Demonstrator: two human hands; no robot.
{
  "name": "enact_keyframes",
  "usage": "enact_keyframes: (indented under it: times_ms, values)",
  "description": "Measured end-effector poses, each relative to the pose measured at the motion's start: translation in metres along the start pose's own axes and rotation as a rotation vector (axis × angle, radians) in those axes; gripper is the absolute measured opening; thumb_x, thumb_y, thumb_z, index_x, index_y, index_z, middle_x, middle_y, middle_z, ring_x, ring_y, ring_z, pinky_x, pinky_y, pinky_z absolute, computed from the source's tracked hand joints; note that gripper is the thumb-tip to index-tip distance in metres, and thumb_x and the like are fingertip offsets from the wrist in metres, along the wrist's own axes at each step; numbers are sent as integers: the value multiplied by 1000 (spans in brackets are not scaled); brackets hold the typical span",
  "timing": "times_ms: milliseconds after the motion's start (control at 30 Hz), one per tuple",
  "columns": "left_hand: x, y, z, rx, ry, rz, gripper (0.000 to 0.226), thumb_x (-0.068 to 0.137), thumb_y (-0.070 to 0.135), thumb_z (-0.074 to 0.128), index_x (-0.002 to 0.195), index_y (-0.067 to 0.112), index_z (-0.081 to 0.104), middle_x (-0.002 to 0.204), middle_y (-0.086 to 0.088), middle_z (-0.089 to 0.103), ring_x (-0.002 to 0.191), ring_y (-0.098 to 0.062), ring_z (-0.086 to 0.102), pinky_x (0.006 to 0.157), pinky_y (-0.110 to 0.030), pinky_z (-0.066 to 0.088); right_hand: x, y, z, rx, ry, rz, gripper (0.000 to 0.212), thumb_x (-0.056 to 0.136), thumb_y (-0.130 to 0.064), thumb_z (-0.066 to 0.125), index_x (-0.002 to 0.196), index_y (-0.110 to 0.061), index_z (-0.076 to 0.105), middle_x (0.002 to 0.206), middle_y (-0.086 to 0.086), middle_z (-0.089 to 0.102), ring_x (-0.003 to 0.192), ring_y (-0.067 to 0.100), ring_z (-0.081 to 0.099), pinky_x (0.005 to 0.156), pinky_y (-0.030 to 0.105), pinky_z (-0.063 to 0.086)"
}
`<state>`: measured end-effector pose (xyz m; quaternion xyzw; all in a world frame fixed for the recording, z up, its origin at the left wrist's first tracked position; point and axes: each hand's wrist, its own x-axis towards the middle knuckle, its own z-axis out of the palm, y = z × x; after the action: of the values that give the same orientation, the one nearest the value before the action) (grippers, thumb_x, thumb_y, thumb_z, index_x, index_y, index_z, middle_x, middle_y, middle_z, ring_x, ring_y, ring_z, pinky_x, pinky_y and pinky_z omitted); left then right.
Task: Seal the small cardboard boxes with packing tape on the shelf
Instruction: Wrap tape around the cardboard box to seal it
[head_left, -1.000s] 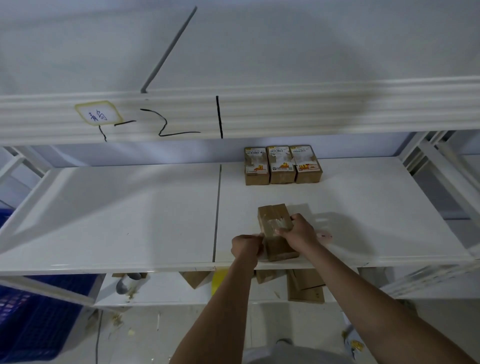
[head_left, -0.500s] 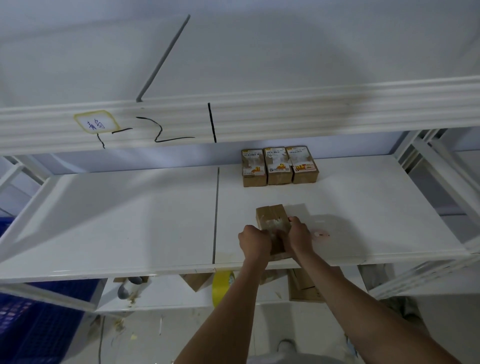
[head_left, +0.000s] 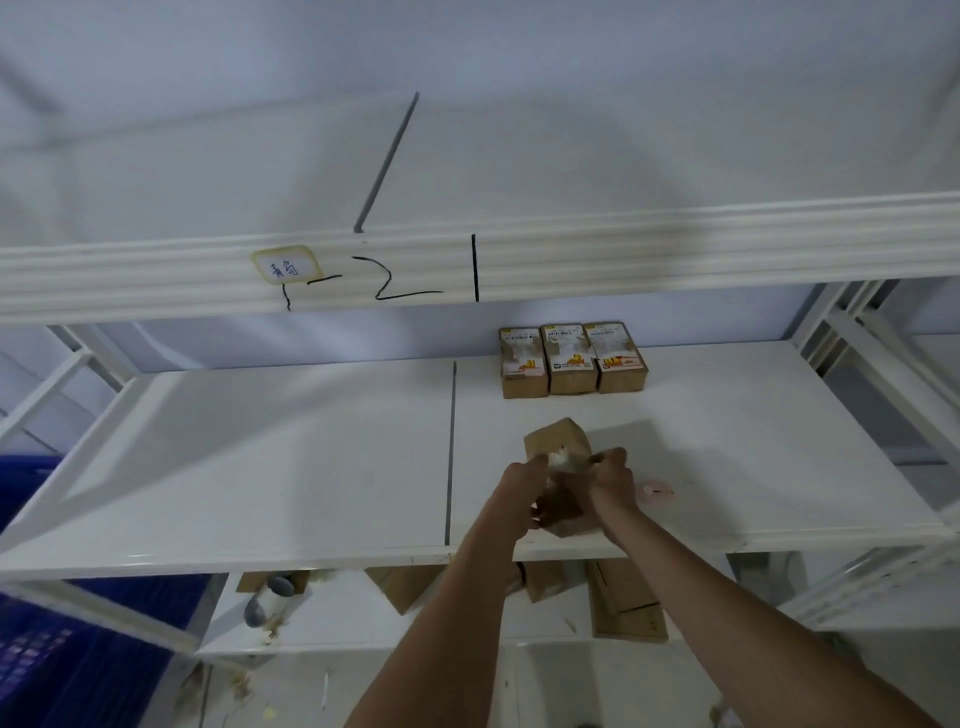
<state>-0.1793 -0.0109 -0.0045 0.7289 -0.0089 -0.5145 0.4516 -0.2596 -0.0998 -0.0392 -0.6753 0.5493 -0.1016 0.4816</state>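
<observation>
I am looking down at a white metal shelf (head_left: 260, 457) whose board is split by a dark seam just left of my arms. Above it runs the front rail of the upper shelf (head_left: 675, 254), with black marker strokes and a small yellow-edged label (head_left: 286, 265) bearing blue handwriting. At far left, below the shelf, sits a blue crate (head_left: 62, 649). On the lower level, under the front edge, lie several brown cardboard pieces (head_left: 626, 603) and a small grey-capped bottle (head_left: 267, 597) on its side.

At the back of the shelf three small printed boxes (head_left: 571, 358) stand in a row, touching one another. Nearer me, close to the front edge and right of the seam, is the small cardboard box (head_left: 558, 441), tipped at an angle. My left hand (head_left: 522, 488) grips its left side and my right hand (head_left: 613, 480) grips its right side, fingers curled onto it, with something pale and shiny between them across the box top, too blurred to name for certain. Just right of my right hand a small pinkish round object (head_left: 655, 489) lies on the shelf.
</observation>
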Motion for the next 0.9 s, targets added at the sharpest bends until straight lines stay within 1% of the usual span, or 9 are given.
enact_keyframes:
  times_ms: [100,233,300,400,567,633,700,800,900]
  values:
    - [-3,-1,-12,-89,-1,31,72,91,59,55,146,15,37,146,-15,44,131,-39,46,109,-51,39,-5,-14,-5,-88,69,-61,73,79,-36,79,135,-13,39,128,13,57,116,33,57,94,44,52]
    - [-14,8,-13,-121,117,268,65,96,47,58,151,20,36,148,-11,46,131,-31,48,108,-45,43,-18,-25,-11,-207,175,-209,50,93,-28,65,134,-8,45,130,15,53,120,35,47,96,46,45]
    - [-23,10,-7,-170,-1,297,60,95,49,59,147,27,38,141,-10,53,121,-29,56,98,-42,50,-30,-32,-11,-87,107,-246,34,101,-25,47,133,-12,45,130,15,54,114,31,53,91,45,51]
    - [-26,7,-5,-204,-59,331,69,87,47,72,141,24,37,129,-7,60,109,-22,62,84,-36,55,-49,-40,-13,-61,-48,-345,28,95,-21,57,121,-21,48,113,0,58,95,18,61,66,29,54]
    - [-14,-5,-33,-222,28,414,58,78,19,84,122,18,46,117,-9,64,95,-18,67,63,-27,55,-52,-32,-31,129,-209,-291,21,94,-14,61,110,-26,70,115,-3,69,92,14,71,80,38,62]
    - [-12,-6,-39,-282,-15,388,56,78,15,83,122,20,49,116,-14,67,92,-27,71,67,-37,60,-48,-31,-41,187,-141,-229,19,96,-20,63,115,-24,67,118,0,66,96,14,68,82,41,61]
    - [-16,-4,-38,-341,-90,362,59,79,18,83,128,22,50,112,-15,71,92,-32,74,74,-44,62,-49,-31,-52,186,-120,-176,35,94,-38,66,125,-25,57,119,-2,62,100,12,63,78,33,57]
    - [-30,-1,-22,-307,-212,423,50,89,21,73,134,25,52,114,-10,72,96,-29,73,77,-42,61,-49,-25,-66,283,-238,-78,51,90,-57,62,131,-29,51,115,-1,70,99,18,71,88,40,58]
    - [-41,-2,6,-241,-267,525,42,100,27,58,139,32,47,123,-5,69,102,-24,72,78,-38,60,-49,-17,-78,271,-269,-160,47,94,-55,58,130,-25,57,109,0,74,93,17,74,78,35,61]
